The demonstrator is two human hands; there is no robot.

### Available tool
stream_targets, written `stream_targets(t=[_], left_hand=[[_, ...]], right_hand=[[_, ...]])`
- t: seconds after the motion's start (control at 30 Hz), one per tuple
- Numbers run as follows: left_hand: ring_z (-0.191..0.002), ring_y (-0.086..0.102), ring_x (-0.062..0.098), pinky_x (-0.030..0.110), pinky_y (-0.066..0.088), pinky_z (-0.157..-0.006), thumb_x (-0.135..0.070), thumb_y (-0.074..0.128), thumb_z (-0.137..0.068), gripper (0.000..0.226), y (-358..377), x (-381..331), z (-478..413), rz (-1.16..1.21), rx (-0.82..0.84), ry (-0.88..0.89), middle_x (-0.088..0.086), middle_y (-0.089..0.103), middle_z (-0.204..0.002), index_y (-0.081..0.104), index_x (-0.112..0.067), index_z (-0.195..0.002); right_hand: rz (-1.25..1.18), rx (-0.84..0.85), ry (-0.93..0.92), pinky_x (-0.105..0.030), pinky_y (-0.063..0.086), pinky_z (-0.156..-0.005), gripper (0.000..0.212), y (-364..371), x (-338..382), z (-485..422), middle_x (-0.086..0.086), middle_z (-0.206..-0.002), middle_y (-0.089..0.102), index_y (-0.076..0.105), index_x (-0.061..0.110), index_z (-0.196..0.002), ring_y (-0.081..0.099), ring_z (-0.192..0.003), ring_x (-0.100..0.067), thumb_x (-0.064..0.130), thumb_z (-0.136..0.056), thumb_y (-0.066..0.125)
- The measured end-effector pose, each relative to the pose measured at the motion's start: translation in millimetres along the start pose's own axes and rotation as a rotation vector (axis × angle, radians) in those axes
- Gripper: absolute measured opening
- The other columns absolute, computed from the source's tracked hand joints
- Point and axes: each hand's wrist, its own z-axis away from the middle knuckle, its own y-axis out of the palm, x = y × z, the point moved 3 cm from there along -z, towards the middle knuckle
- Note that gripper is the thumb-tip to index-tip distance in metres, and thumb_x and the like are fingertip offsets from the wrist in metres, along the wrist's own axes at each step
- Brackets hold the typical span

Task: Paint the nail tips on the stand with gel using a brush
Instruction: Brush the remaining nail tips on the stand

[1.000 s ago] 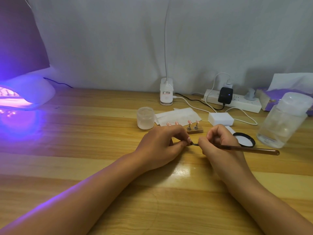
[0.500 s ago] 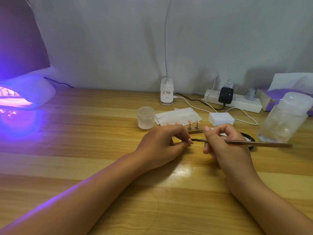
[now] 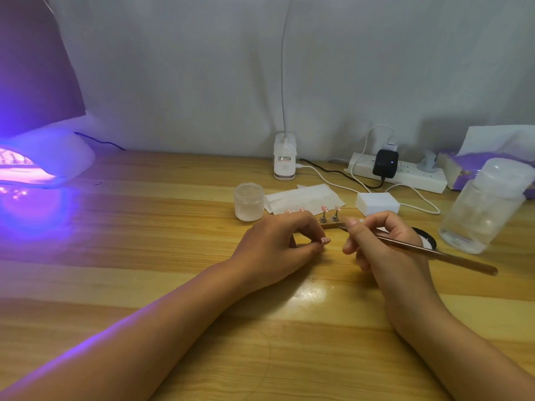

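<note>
My left hand (image 3: 278,241) rests on the wooden table and pinches a small pink nail tip (image 3: 412,241) between thumb and forefinger. Just behind it stands a small wooden stand (image 3: 330,224) with metal posts carrying pink nail tips (image 3: 324,209); my left hand hides its left part. My right hand (image 3: 382,244) grips a long brown brush (image 3: 440,254), whose tip points left toward the stand's base. An open black gel pot (image 3: 428,240) sits behind my right hand, partly hidden.
A frosted jar (image 3: 249,201) and white wipes (image 3: 304,196) lie behind the stand. A white block (image 3: 377,202), power strip (image 3: 399,172), clear bottle (image 3: 486,204) and tissue box (image 3: 463,166) stand to the right. A glowing UV lamp (image 3: 43,163) is far left, a lamp base (image 3: 285,157) at the back.
My right hand has drawn the brush away from the tip in my left hand and lifted its point toward the stand; the handle now slopes down to the right.
</note>
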Motion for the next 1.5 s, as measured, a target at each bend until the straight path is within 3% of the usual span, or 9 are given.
stream_targets(t=[0.23, 0.5, 1.03, 1.23, 1.33, 1.43, 1.5], left_hand=[[-0.065, 0.054, -0.006, 0.017, 0.04, -0.061, -0.02, 0.072, -0.089, 0.009, -0.8, 1.1, 0.8, -0.025, 0.013, -0.001, -0.012, 0.071, -0.098, 0.07, -0.021, -0.098], [-0.063, 0.054, 0.0, 0.024, 0.045, -0.06, -0.022, 0.071, -0.09, 0.009, -0.8, 1.9, 0.7, -0.064, 0.017, 0.011, -0.014, 0.071, -0.098, 0.07, -0.024, -0.098], [-0.059, 0.052, 0.001, 0.024, 0.043, -0.06, -0.025, 0.072, -0.089, 0.009, -0.1, 1.9, 0.1, -0.034, -0.001, -0.005, -0.013, 0.072, -0.098, 0.072, -0.023, -0.098], [-0.062, 0.054, -0.001, 0.018, 0.041, -0.06, -0.025, 0.072, -0.09, 0.01, -0.3, 2.8, -0.3, -0.036, -0.004, 0.004, -0.014, 0.072, -0.099, 0.073, -0.024, -0.099], [-0.06, 0.054, 0.001, 0.02, 0.043, -0.059, -0.021, 0.071, -0.09, 0.011, -0.2, 2.7, -0.4, -0.021, -0.002, 0.006, -0.014, 0.073, -0.1, 0.074, -0.025, -0.099], [-0.058, 0.053, 0.002, 0.022, 0.042, -0.059, -0.02, 0.071, -0.09, 0.011, -0.3, 2.8, -0.4, -0.028, -0.01, 0.01, -0.014, 0.073, -0.099, 0.074, -0.027, -0.099], [-0.057, 0.053, 0.002, 0.022, 0.04, -0.059, -0.02, 0.071, -0.09, 0.011, -0.3, 2.6, -0.5, -0.036, -0.012, 0.014, -0.014, 0.072, -0.098, 0.075, -0.025, -0.099]], right_hand=[[0.098, 0.007, 0.025, -0.014, 0.039, -0.039, 0.02, 2.0, -3.9, -0.7, -0.003, -0.052, 0.063, 0.053, 0.012, -0.074, 0.046, -0.04, -0.003, 0.022, -0.091, 0.059], [0.209, 0.029, 0.013, -0.025, 0.038, -0.055, 0.02, 3.4, -4.3, -0.9, -0.003, -0.057, 0.066, 0.055, 0.013, -0.078, 0.05, -0.043, 0.0, 0.027, -0.091, 0.06], [0.249, -0.043, 0.006, -0.025, 0.039, -0.05, 0.02, -1.4, -9.6, -3.4, 0.002, -0.055, 0.064, 0.053, 0.017, -0.077, 0.05, -0.043, -0.002, 0.028, -0.092, 0.059], [0.126, -0.1, 0.039, -0.028, 0.043, -0.056, 0.025, -3.6, -9.7, -5.5, 0.007, -0.052, 0.059, 0.057, 0.019, -0.084, 0.058, -0.058, -0.01, 0.041, -0.096, 0.053], [0.109, -0.074, 0.021, -0.029, 0.045, -0.056, 0.031, -1.9, -6.9, -3.0, 0.007, -0.05, 0.055, 0.058, 0.022, -0.087, 0.053, -0.051, -0.005, 0.05, -0.094, 0.048], [0.153, -0.033, -0.051, -0.025, 0.042, -0.054, 0.025, -0.7, -5.2, -1.7, 0.008, -0.056, 0.06, 0.059, 0.024, -0.087, 0.053, -0.051, 0.0, 0.048, -0.092, 0.052], [0.18, -0.02, -0.102, -0.025, 0.046, -0.059, 0.01, 0.3, -4.8, -2.5, 0.007, -0.072, 0.067, 0.059, 0.029, -0.091, 0.061, -0.066, -0.001, 0.039, -0.092, 0.058]])
